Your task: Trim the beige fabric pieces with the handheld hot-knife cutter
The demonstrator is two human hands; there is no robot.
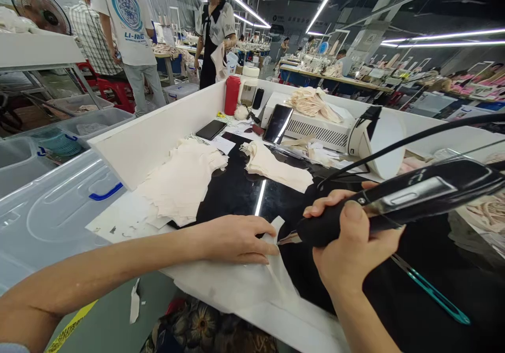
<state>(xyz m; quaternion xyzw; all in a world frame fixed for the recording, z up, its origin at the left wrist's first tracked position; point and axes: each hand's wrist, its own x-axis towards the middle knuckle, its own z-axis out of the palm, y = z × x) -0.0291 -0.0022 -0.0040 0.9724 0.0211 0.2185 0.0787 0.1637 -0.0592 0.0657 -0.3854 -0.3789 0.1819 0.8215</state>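
My right hand (351, 248) is wrapped round a black corded handheld tool (418, 190) with a narrow metal tip. That tip points left and meets a pale fabric strip (278, 269) beside my left fingertips; whether it touches the cloth I cannot tell. My left hand (236, 240) presses the strip against the table's near edge, its fingers bent and close together. Beyond my hands lie a large stack of cream fabric pieces (185, 179) and a smaller cream stack (278, 166). A slim tool with a teal handle (437, 295) rests right of my right wrist.
The black tabletop (236, 200) has white side panels (158, 127). Two phones, a red bottle (232, 95), a white vented box (315, 127) and a white lamp-like cone (379, 148) stand at the back. Plastic bins (67, 205) are at left; co-workers (128, 37) stand beyond.
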